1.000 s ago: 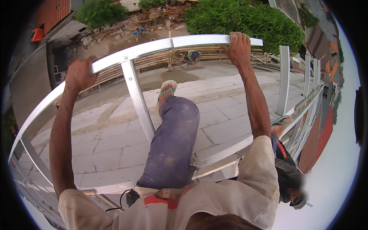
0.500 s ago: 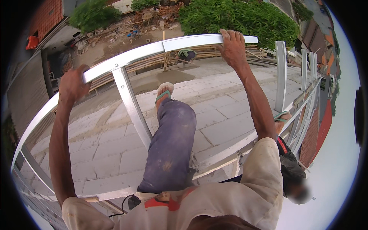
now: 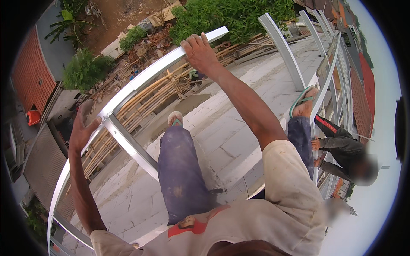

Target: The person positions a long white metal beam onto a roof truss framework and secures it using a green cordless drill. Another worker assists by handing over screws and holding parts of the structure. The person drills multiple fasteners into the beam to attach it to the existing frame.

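A long silvery metal roof channel [image 3: 145, 81] runs across in front of me, its free end at the upper middle. My right hand [image 3: 200, 53] is wrapped over it near that end. Beside the same channel, close to a joint, my left hand [image 3: 83, 130] has its fingers stretched and thumb apart. From this joint a metal strut [image 3: 130, 145] slopes down toward my bent leg [image 3: 181, 170]. The left thumb is by the channel's edge; whether it touches I cannot tell.
My sandalled feet rest on a block wall [image 3: 235, 123] high above ground. Several metal uprights [image 3: 284, 51] rise at right. A co-worker [image 3: 341, 147] in dark clothes is at the far right, hands on the frame. Bamboo scaffolding [image 3: 128, 113] and another person are below.
My view has turned, so the channel slants more steeply. My left hand, earlier closed round the channel, now has its fingers spread. The right hand still grips near the end.
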A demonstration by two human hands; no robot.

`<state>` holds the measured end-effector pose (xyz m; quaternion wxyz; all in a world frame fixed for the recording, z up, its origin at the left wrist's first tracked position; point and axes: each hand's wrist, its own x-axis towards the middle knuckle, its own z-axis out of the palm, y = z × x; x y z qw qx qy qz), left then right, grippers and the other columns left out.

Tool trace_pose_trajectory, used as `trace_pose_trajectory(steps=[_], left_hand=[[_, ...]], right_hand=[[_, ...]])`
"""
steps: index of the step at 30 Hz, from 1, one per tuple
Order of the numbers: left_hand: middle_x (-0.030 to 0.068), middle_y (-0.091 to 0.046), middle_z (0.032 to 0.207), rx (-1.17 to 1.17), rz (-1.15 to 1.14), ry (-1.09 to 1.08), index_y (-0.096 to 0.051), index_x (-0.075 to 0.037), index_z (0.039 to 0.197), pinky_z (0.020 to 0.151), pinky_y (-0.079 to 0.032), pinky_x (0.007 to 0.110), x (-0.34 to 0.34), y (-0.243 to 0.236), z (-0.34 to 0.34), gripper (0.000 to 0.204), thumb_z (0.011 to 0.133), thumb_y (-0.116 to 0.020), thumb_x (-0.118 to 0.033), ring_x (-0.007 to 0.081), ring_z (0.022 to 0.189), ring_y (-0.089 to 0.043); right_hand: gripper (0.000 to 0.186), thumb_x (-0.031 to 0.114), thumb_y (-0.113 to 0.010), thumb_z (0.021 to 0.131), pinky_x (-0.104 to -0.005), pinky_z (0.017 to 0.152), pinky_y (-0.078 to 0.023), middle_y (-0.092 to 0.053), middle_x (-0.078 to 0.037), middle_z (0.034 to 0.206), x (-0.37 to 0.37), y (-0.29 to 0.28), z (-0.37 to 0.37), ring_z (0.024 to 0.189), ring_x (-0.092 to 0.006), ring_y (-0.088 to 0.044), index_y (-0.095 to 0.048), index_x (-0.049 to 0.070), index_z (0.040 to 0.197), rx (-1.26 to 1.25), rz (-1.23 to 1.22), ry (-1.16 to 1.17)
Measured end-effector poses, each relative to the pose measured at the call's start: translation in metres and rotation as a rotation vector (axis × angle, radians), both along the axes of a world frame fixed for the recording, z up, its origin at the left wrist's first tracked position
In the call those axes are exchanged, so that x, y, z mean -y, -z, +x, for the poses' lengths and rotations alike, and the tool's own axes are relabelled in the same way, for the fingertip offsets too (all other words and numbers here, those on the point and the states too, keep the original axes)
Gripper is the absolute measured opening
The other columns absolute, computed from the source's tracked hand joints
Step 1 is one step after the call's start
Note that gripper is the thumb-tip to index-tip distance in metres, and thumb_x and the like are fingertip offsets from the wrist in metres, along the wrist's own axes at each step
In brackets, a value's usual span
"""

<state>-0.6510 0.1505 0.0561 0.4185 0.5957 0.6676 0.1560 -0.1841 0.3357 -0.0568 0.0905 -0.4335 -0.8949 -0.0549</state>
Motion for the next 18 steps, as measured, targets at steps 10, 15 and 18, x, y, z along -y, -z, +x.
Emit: trace_pose_trajectory(steps=[10, 15, 18], left_hand=[[0.0265, -0.072, 0.104, -0.598, 0.167, 0.266, -0.052, 0.001, 0.115, 0.083, -0.057, 0.054, -0.135, 0.058, 0.249, 0.053, 0.09, -0.075, -0.04, 0.0445, 0.097, -0.072], [0.0258, -0.07, 0.112, -0.598, 0.167, 0.304, -0.052, 0.0, 0.111, 0.081, -0.059, 0.052, -0.13, 0.053, 0.254, 0.042, 0.092, -0.074, -0.03, 0.0436, 0.098, -0.072], [0.0259, -0.07, 0.111, -0.605, 0.172, 0.296, -0.052, 0.0, 0.111, 0.08, -0.059, 0.052, -0.132, 0.052, 0.259, 0.042, 0.092, -0.074, -0.03, 0.0438, 0.097, -0.073]], right_hand=[[0.053, 0.03, -0.067, 0.096, -0.061, 0.124, -0.024, -0.049, -0.016, 0.136, 0.007, -0.007, -0.007, 0.146, -0.0391, -0.037, -0.046, 0.009, 0.141, -0.057, 0.028, 0.026], [0.067, 0.012, -0.059, 0.093, -0.0578, 0.11, -0.039, -0.053, -0.018, 0.129, 0.056, -0.034, -0.029, 0.135, -0.0367, -0.047, -0.038, 0.006, 0.156, -0.164, -0.066, 0.176], [0.073, 0.005, -0.058, 0.089, -0.0564, 0.081, -0.053, -0.06, -0.019, 0.108, 0.086, -0.068, -0.044, 0.102, -0.0409, -0.064, -0.033, 0.004, 0.158, -0.219, -0.289, 0.292]])
